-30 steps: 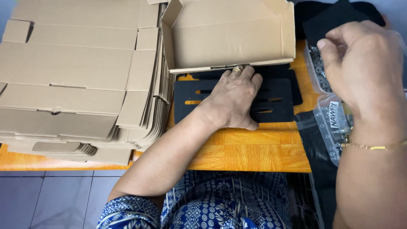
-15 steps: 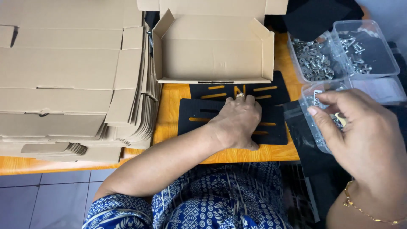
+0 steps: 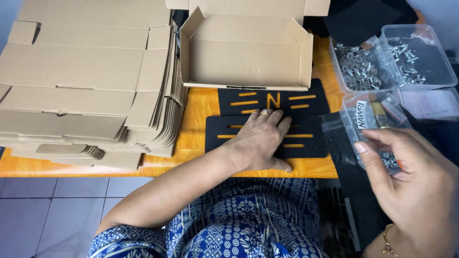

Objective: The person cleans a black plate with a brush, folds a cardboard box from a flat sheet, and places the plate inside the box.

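Note:
My left hand (image 3: 260, 141) lies flat, palm down, on the nearer of two black slotted plates (image 3: 311, 138). That plate partly overlaps a second black plate (image 3: 306, 102) behind it on the orange table (image 3: 196, 110). At the right, my right hand (image 3: 416, 186) pinches a small clear plastic bag (image 3: 368, 117) of small metal hardware, held just off the table's right side. An open, empty cardboard box (image 3: 244, 57) stands right behind the plates.
A tall stack of flat, unfolded cardboard boxes (image 3: 81, 81) fills the left of the table. Two clear plastic tubs of metal screws (image 3: 358, 67) (image 3: 416, 55) sit at the back right, with black material behind them. Blue floor tiles show below the table edge.
My right hand has come down from high at the right to lower right, holding the clear bag. The view shifted, revealing the screw tubs. My left hand stays on the black plate.

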